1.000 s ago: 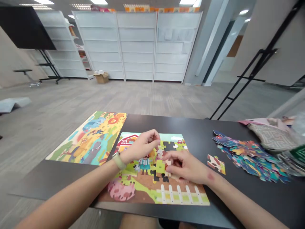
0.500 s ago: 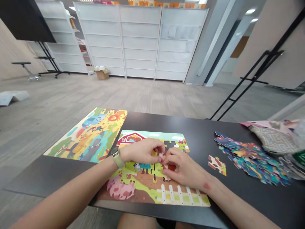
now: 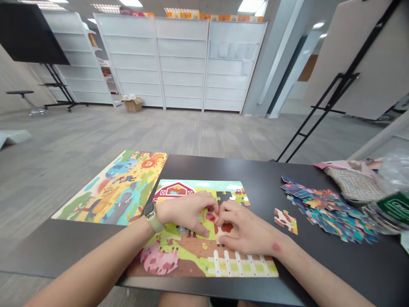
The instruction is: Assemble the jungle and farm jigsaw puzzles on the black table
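Note:
A farm jigsaw puzzle [image 3: 159, 256] lies on the black table, nearly filled in, with a dark gap toward its upper right. My left hand [image 3: 188, 213] rests over its middle, thumb and fingers apart, the fingertips touching the right hand's. From the right, my right hand [image 3: 247, 228] has its fingers bent around a cow puzzle piece [image 3: 222, 234] at the puzzle's surface. Its fingers partly cover the piece, so I cannot tell whether it sits flush. A loose brown-and-white puzzle piece [image 3: 286, 221] lies right of the puzzle.
A second puzzle with animals [image 3: 111, 187] lies at the left. At the right are a pile of blue puzzle pieces [image 3: 335, 213], a patterned pouch [image 3: 348, 183] and a clear plastic bottle with a green label [image 3: 394, 209]. White shelves [image 3: 182, 64] stand beyond the table.
My left thumb has moved down and away from its fingers, opening the earlier pinch. More of the cow piece shows under my right hand. The view has tilted up slightly.

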The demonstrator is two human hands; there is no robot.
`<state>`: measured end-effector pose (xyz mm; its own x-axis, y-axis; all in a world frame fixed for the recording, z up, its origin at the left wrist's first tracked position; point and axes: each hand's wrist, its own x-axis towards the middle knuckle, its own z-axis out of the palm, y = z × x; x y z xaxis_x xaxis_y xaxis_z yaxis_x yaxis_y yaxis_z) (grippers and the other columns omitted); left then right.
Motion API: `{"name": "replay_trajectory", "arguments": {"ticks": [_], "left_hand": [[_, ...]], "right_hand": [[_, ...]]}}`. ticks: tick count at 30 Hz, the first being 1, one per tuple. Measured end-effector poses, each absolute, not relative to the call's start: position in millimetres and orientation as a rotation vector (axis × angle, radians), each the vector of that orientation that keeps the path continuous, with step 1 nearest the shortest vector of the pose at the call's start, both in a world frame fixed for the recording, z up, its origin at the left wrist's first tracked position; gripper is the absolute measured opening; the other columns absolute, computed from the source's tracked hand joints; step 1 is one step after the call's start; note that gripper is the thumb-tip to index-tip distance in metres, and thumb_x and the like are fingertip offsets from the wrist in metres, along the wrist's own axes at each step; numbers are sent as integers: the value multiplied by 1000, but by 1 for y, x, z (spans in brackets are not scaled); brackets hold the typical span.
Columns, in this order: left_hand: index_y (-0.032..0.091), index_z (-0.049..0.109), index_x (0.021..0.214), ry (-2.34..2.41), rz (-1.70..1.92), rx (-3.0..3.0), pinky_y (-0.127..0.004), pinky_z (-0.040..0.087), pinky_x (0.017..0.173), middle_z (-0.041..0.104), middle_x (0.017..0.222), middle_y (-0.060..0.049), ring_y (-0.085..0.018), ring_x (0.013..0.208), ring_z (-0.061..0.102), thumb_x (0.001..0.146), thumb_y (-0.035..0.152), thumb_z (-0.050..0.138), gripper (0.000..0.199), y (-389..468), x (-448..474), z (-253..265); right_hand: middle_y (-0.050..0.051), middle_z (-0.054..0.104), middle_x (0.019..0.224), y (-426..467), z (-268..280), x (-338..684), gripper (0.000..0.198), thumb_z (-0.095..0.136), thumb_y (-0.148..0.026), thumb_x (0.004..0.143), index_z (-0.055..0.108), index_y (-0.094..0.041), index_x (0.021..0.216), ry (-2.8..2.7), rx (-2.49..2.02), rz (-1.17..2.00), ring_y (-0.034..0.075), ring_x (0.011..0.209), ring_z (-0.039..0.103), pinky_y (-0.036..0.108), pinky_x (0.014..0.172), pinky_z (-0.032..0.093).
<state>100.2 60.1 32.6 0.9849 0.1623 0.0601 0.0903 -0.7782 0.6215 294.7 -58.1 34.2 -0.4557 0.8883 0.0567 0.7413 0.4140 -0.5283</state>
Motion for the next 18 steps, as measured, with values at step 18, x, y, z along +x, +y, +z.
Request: {"name": "replay_trajectory", "arguments": {"ticks": [18], "left_hand": [[26, 59, 133, 1065, 506, 2604, -47, 36, 114, 52, 142, -9, -27, 132, 47, 97, 34, 52, 38, 15, -80, 24]], "right_hand": [[10, 68, 126, -204, -69, 466, 35, 56, -53, 84, 78, -33, 103, -1808, -1837, -82, 37, 112, 66, 56, 98, 54]]}}
